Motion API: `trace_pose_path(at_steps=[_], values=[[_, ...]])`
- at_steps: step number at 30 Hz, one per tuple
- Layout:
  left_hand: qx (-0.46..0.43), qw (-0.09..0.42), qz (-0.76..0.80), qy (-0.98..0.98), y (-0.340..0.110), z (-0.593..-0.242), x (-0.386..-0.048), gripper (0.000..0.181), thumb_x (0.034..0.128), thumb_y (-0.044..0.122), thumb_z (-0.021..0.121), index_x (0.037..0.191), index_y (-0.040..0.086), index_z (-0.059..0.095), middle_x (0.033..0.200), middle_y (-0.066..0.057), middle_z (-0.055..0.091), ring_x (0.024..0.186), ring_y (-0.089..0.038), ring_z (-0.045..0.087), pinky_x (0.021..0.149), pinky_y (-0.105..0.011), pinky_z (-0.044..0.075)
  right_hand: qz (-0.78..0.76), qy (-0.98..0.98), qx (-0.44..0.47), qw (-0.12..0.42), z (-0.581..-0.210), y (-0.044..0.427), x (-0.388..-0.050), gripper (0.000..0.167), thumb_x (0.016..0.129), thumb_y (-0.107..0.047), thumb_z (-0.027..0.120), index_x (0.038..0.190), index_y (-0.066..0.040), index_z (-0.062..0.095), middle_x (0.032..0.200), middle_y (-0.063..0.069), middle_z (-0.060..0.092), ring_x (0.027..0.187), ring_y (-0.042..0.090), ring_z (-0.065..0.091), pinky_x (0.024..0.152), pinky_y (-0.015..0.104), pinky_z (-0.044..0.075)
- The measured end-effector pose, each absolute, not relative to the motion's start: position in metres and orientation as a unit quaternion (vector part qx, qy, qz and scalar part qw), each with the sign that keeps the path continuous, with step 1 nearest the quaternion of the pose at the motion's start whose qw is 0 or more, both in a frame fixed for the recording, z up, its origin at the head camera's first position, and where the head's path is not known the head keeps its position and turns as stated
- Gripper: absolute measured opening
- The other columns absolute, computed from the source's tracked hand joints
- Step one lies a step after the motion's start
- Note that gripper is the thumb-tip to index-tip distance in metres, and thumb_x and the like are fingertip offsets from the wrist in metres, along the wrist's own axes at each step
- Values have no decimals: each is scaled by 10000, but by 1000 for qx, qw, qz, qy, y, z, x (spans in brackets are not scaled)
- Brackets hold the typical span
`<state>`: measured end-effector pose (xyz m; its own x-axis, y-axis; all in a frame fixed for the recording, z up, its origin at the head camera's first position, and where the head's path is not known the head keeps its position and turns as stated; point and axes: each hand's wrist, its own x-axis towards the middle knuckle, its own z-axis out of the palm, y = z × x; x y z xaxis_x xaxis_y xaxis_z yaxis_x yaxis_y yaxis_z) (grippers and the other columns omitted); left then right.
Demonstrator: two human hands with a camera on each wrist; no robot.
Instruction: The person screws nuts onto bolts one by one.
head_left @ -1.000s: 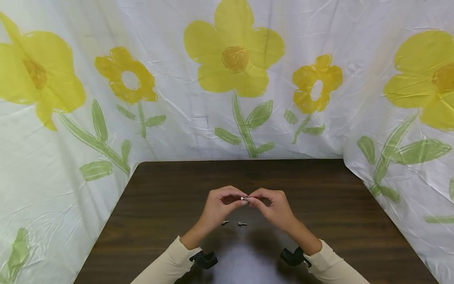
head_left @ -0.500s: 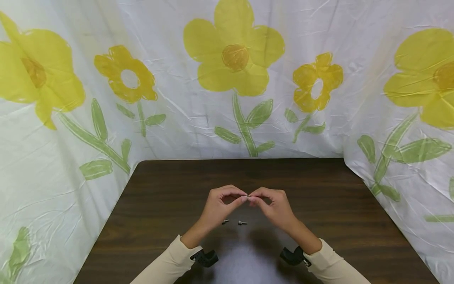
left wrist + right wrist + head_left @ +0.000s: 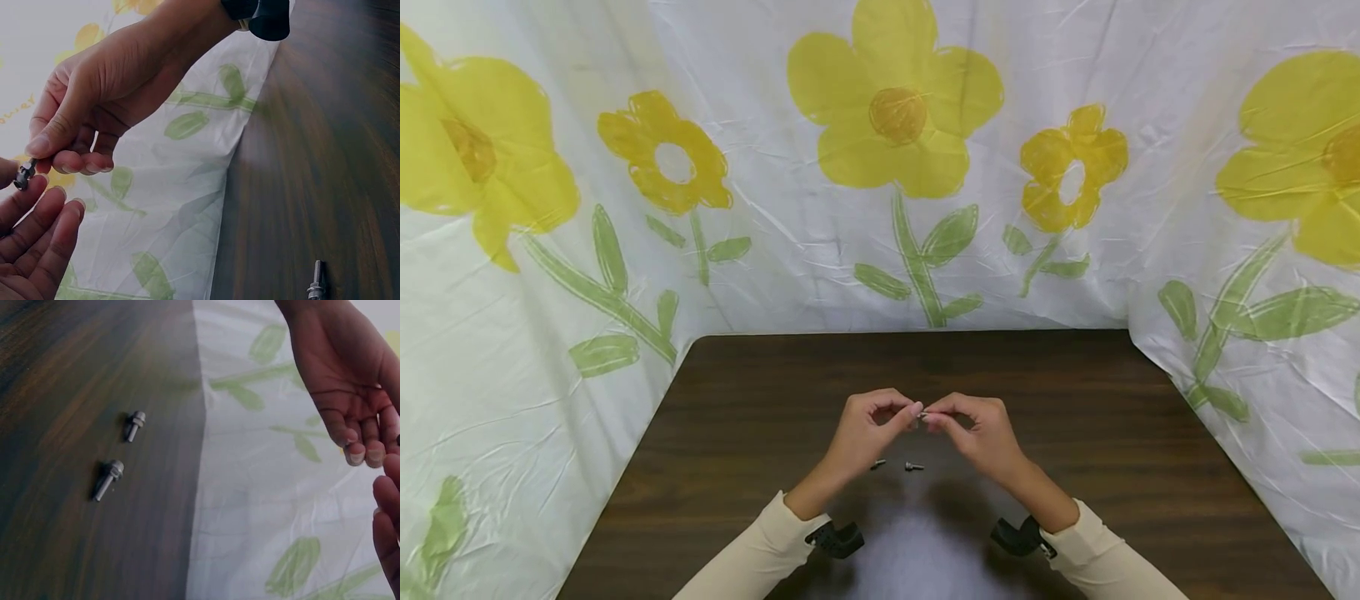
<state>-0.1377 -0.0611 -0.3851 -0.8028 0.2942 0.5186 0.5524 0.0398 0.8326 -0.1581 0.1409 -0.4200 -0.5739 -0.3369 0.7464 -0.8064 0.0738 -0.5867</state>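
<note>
A small metal bolt (image 3: 25, 174) with a thicker, nut-like end is held between both hands above the table. The right hand (image 3: 985, 433) pinches its thin end between thumb and index finger. At the thicker end, the left hand (image 3: 865, 429) has thumb and index finger around it, other fingers loosely spread. In the head view fingertips hide most of the bolt. Two similar bolts lie on the table below the hands: one bolt (image 3: 110, 479) and a second bolt (image 3: 135, 425), each with a collar near its head.
The dark wood-grain table (image 3: 760, 400) spreads beneath the hands. White cloth (image 3: 760, 275) with yellow flowers hangs around its back and sides. A black wrist camera (image 3: 837, 540) sits on the left wrist, another black camera (image 3: 1017, 537) on the right.
The left thumb has shifted upward at the bolt, which showed plainly between the fingertips one second ago. The right hand stays nearly still. The head view has tilted down slightly.
</note>
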Motion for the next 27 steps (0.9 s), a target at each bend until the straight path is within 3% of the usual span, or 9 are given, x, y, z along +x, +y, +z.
trace_pose_path(at_steps=[5,10,17,27], values=[[-299,103,-644,-697,-64,-386,-142,87,976,-37,635,991,-77,711,871,-253,705,741,-416,689,667,-484,606,547,-702,396,228,-418,142,-160,248,807,187,739,927,-30,750,806,109,748,678,174,722,638,236,591],[-359,144,-621,-682,-70,-385,-146,222,864,-135,721,1074,-66,701,994,-248,696,860,-341,697,712,-441,612,556,-695,397,224,-416,142,-161,250,806,202,731,924,-17,748,792,135,739,676,185,723,619,277,599],[-420,169,-594,-665,-71,-400,-157,319,751,-215,777,1036,-90,705,1004,-219,684,877,-313,685,682,-526,601,564,-689,398,220,-416,143,-159,258,804,194,737,922,-35,750,816,102,748,686,186,723,621,305,604],[-413,177,-567,-691,-72,-416,-165,203,838,-42,800,1004,64,754,987,-75,709,901,-184,686,733,-403,618,562,-689,401,220,-418,142,-157,261,802,206,729,928,-21,746,804,143,739,673,213,720,613,322,604]])
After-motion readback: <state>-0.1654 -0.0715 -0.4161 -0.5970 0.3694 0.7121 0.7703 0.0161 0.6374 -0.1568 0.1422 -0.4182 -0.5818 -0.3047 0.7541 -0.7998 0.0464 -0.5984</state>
